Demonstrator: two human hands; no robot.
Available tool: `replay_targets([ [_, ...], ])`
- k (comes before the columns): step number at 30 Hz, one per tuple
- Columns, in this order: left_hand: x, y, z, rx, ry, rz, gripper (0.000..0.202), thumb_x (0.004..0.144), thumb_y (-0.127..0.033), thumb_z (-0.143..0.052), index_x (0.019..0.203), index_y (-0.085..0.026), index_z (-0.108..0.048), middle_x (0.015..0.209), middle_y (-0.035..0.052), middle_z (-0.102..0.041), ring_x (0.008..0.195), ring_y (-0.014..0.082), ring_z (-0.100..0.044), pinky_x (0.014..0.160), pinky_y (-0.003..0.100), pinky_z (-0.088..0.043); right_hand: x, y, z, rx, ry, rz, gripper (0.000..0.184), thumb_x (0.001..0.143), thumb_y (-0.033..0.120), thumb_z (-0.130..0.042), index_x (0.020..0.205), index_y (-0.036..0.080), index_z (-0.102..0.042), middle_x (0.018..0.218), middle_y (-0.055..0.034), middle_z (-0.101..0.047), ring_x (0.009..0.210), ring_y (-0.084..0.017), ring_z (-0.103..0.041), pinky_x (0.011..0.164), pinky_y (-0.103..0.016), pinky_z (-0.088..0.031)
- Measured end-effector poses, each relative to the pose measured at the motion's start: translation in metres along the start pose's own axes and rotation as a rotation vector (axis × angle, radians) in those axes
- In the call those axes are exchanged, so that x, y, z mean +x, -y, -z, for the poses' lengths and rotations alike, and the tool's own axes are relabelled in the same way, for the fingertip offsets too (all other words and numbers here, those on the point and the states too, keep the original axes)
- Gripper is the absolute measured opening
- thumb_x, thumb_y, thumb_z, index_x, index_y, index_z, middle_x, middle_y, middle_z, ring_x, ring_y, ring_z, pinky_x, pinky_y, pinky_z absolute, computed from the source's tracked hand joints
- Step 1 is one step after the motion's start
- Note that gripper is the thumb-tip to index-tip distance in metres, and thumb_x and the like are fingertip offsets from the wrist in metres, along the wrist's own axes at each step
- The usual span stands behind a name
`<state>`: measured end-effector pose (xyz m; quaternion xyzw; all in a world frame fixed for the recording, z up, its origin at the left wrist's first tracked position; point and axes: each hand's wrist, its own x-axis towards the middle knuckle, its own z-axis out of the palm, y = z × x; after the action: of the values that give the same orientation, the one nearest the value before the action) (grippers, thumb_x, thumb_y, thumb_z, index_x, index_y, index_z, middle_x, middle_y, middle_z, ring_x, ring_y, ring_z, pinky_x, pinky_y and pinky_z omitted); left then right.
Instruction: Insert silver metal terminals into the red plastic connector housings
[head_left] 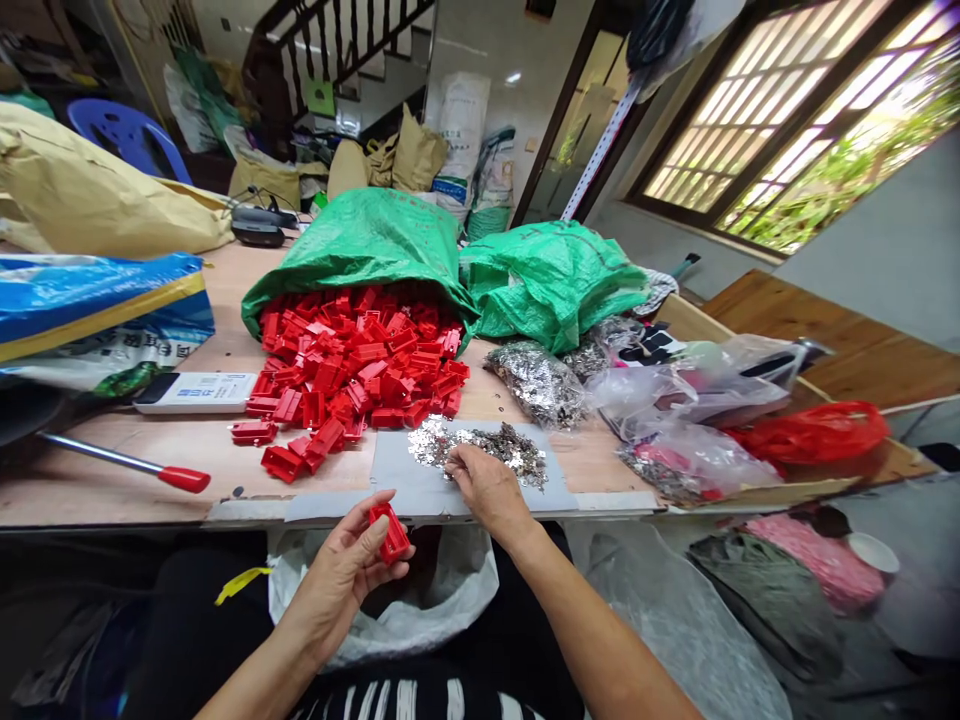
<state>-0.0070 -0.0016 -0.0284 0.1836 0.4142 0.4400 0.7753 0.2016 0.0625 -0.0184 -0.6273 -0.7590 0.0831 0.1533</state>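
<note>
My left hand [349,570] is closed around a small red plastic part [391,533], held just below the table's front edge over a white bag [450,590] in my lap. My right hand [487,485] rests on a grey sheet [405,475], its fingertips curled into a loose heap of small shiny metal pieces [480,445]; what they pinch is too small to see. A big pile of the same red plastic parts [352,370] spills from a green woven sack [367,240] just beyond both hands.
A second green sack [555,280] and clear bags of metal pieces [536,380] lie at right, with a red bag [817,432]. At left are a white remote [195,392], a red-tipped metal rod [124,462] and blue and tan sacks.
</note>
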Motion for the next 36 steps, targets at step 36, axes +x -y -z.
replay_targets([
  [36, 0.034, -0.001, -0.041, 0.169, 0.047, -0.133, 0.031, 0.072, -0.035, -0.072, 0.096, -0.021, -0.057, 0.075, -0.0028, -0.059, 0.062, 0.0119, -0.060, 0.047, 0.022, -0.050, -0.005, 0.023, 0.004, 0.802, 0.031, -0.011, 0.013, 0.086, 0.030, -0.058, 0.082, 0.019, -0.064, 0.075, 0.0020, -0.062, 0.066, -0.010, -0.051, 0.058, -0.019, -0.036],
])
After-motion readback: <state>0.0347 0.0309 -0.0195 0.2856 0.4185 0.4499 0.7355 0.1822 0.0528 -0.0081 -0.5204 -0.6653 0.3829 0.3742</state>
